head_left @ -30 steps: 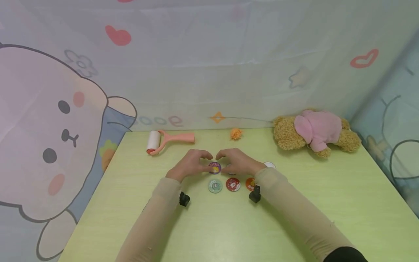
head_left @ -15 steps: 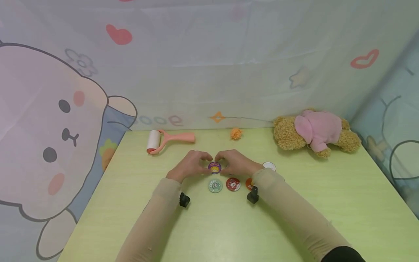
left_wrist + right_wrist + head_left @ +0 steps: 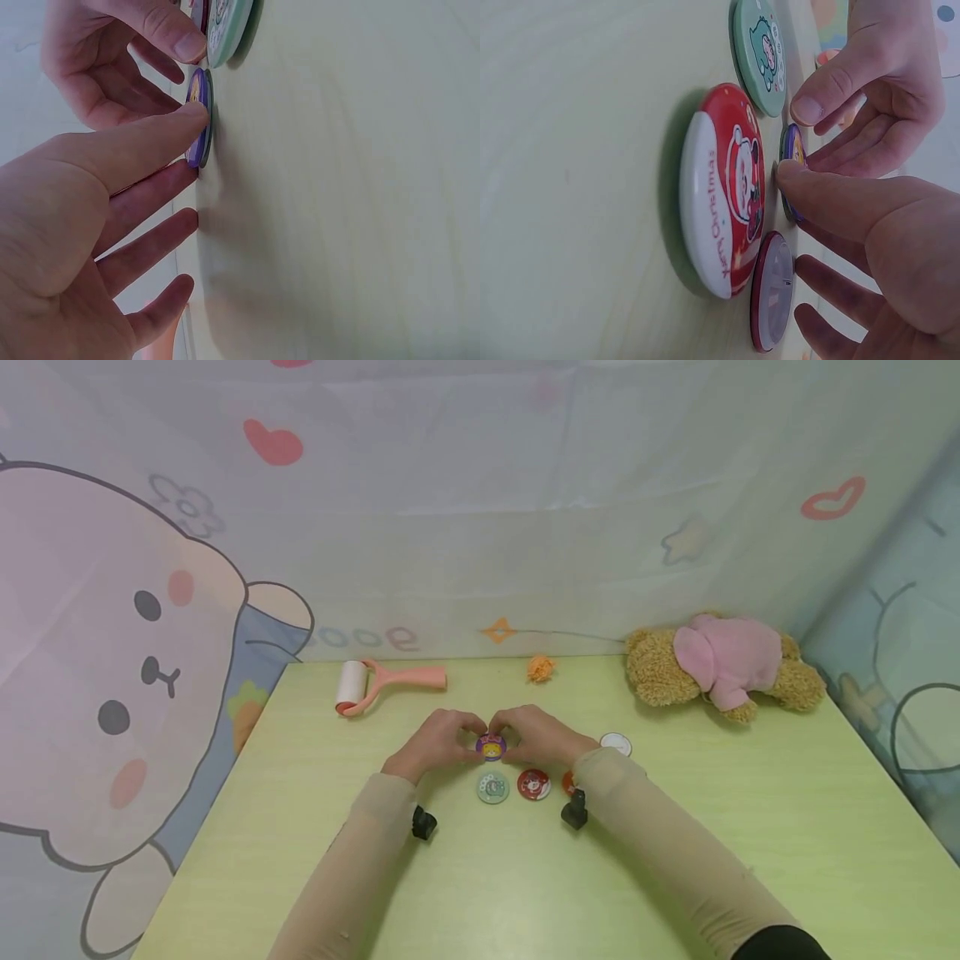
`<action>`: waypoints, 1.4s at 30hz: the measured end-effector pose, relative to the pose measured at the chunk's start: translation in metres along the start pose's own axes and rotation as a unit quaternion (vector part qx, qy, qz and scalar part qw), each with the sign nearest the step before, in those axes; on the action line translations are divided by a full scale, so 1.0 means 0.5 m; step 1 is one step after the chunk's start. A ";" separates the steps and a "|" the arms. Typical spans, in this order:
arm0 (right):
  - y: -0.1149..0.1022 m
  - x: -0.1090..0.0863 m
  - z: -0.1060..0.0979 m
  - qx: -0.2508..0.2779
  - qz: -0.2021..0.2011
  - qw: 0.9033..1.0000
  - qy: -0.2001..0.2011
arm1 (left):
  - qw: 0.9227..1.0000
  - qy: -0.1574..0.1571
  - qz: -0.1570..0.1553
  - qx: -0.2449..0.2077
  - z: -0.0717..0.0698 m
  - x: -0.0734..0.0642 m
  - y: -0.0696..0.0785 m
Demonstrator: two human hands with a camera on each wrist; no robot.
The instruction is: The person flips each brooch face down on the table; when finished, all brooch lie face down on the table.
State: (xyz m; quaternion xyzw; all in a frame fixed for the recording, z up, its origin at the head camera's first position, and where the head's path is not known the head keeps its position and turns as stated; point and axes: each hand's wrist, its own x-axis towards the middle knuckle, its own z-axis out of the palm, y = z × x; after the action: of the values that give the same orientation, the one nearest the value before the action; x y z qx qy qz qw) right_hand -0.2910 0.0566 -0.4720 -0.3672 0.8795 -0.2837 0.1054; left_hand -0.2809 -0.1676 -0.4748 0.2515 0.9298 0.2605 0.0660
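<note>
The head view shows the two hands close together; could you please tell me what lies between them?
The purple badge lies between the left hand and the right hand, as the head view shows.

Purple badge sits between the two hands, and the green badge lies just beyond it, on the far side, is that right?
Not quite: the head view shows the green badge on the near side of the purple badge, not beyond it. The purple badge is indeed between the left hand and the right hand.
</note>
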 end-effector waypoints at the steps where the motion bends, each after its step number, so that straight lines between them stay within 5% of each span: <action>1: 0.000 0.000 0.000 -0.002 -0.001 1.000 0.000 | 1.000 0.001 0.000 0.002 0.001 0.000 0.000; 42: -0.012 0.006 0.003 -0.051 -0.005 0.999 0.000 | 1.000 0.009 0.002 0.011 0.000 -0.008 0.014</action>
State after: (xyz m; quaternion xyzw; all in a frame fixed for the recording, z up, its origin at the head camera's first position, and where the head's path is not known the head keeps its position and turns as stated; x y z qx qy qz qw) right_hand -0.2888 0.0505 -0.4698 -0.3764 0.8909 -0.2394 0.0850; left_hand -0.2745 -0.1642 -0.4711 0.2516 0.9328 0.2520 0.0546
